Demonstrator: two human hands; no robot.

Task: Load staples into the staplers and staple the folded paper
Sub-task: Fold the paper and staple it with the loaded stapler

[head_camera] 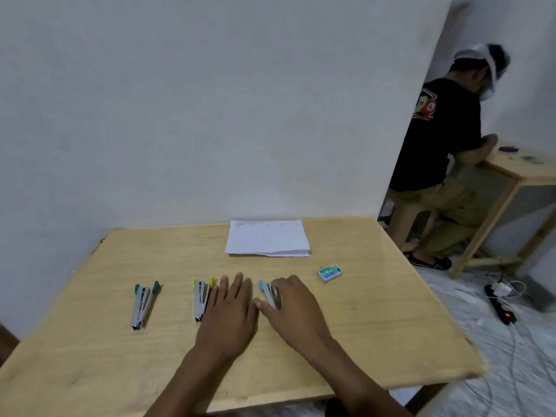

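At the lower left of the table (90,341) a green stapler (143,305) lies splayed open. Right of it a yellow stapler (201,299) lies the same way, just beside the left hand (231,308), which rests flat on the wood with fingers straight and holds nothing. At centre the right hand (296,305) curls its fingers over a blue stapler (270,293) (only the blue tip and some metal show). The folded paper (267,237) lies above, at the table's far edge. A staple box (330,272) sits further right, its print unreadable.
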